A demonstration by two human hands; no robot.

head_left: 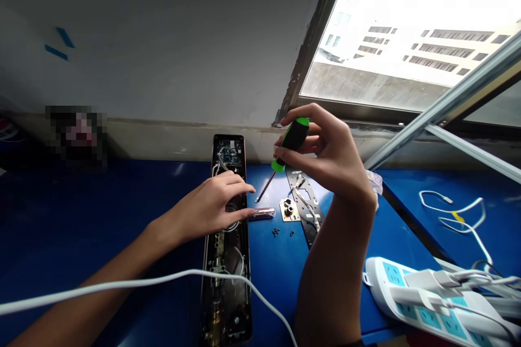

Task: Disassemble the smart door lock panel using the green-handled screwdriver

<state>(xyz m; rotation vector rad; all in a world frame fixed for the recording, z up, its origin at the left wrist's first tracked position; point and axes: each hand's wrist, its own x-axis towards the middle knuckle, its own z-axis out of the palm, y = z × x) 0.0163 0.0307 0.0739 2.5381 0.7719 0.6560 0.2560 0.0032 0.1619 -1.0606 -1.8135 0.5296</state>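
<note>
My right hand [321,146] grips a screwdriver [296,134] with a black and green handle, its shaft slanting down left. The tip is just above the blue table, with a tiny piece at it that I cannot make out. Over a long, narrow black device housing [228,249] with exposed boards and wires rests my left hand [220,200], thumb and forefinger apart. Its thumb reaches the end of a small reddish-brown bar-shaped part [262,213]. Right of that lie a small square metal plate [289,210] and several dark screws [276,232].
A perforated black panel [311,211] with a cable lies partly behind my right forearm. A white cable [183,272] crosses the foreground. At right are a loaded power strip [427,303], a charging cable [464,220] and a metal frame [448,95]. The wall [163,38] and window stand behind.
</note>
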